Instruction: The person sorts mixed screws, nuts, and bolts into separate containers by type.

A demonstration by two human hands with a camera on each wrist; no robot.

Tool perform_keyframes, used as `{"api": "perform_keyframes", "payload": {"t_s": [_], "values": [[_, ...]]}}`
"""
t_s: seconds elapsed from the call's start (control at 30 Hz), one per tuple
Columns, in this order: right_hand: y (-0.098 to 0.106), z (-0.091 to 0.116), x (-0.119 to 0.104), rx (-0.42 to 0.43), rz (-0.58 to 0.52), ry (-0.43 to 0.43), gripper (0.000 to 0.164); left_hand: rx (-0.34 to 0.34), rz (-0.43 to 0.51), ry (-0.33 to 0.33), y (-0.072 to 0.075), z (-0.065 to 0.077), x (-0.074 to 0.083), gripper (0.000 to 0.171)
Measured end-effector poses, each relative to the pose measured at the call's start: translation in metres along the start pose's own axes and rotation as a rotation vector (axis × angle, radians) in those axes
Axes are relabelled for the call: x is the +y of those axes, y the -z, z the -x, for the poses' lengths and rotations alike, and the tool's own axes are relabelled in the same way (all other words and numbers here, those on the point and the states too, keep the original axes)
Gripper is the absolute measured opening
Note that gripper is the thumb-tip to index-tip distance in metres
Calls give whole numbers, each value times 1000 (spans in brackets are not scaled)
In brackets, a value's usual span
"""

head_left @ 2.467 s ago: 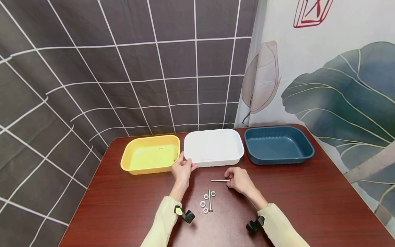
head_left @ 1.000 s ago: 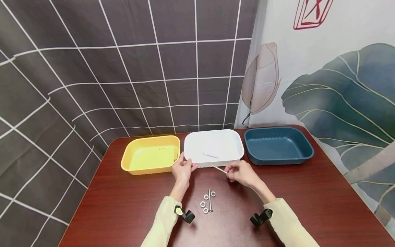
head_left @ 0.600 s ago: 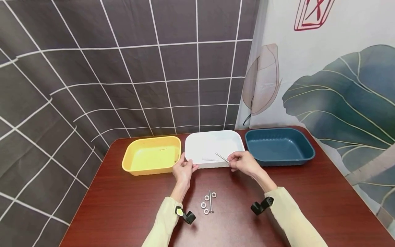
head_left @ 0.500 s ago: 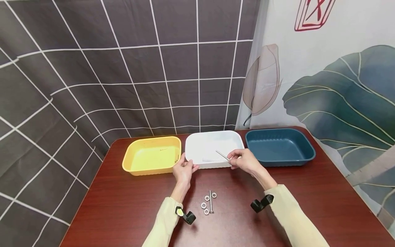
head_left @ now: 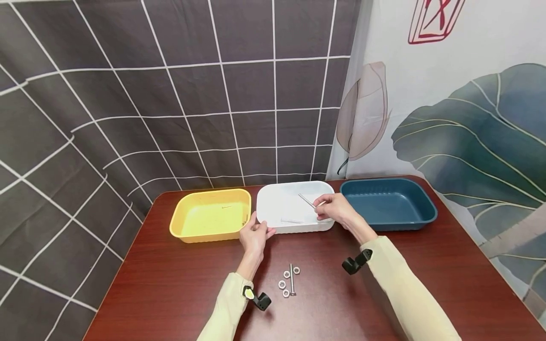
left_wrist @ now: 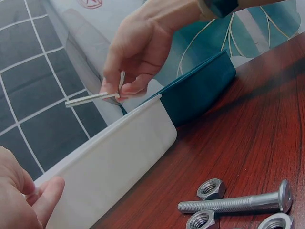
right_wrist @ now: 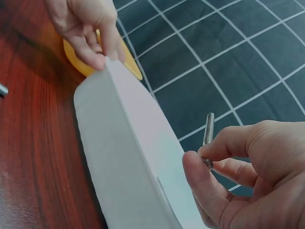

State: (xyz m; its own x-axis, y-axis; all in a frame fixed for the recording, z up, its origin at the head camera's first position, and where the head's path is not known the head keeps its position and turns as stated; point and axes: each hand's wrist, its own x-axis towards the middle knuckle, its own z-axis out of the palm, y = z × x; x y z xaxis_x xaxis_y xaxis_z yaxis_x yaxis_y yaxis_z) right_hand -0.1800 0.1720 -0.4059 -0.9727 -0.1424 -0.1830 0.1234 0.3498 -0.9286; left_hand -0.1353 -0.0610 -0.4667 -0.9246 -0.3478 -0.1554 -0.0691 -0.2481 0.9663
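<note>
My right hand pinches a metal bolt between thumb and fingers, over the right part of the white tray. In the right wrist view, the bolt's shank points up and its head sits at my fingertips. Another bolt lies inside the white tray along its front side. My left hand holds the tray's front left corner, thumb and fingers at the rim. On the table in front of it lies a third bolt, with several hex nuts around it.
To the left stands a yellow tray with a few small screws in it. A dark blue tray is on the right. All three trays line the back edge of the brown table, before a hanging grid-patterned cloth.
My right hand has lifted the bolt off the table and carried it forward over the white tray, tilting it on the way. The left hand has stayed at the tray's corner.
</note>
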Motion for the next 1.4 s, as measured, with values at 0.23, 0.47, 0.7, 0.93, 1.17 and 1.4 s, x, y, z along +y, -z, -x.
{"api": "perform_keyframes", "payload": {"t_s": [0.23,0.47,0.7,0.93,1.17,1.4], "values": [[-3,-17,-2,25,55,-47,16,2,-1,5,0,1,-1,57],[-10,-29,-4,39,109,-87,14,5,8,-4,-1,1,-3,56],[-14,-36,3,23,126,-107,13,-8,-3,-6,-2,3,-5,56],[-13,-36,7,42,148,-100,6,-8,-4,-15,-3,2,-5,56],[-13,-33,1,68,96,-68,5,2,7,-9,-1,-1,-4,57],[-14,-20,-8,56,47,-12,5,12,-6,-3,0,-2,-2,58]]}}
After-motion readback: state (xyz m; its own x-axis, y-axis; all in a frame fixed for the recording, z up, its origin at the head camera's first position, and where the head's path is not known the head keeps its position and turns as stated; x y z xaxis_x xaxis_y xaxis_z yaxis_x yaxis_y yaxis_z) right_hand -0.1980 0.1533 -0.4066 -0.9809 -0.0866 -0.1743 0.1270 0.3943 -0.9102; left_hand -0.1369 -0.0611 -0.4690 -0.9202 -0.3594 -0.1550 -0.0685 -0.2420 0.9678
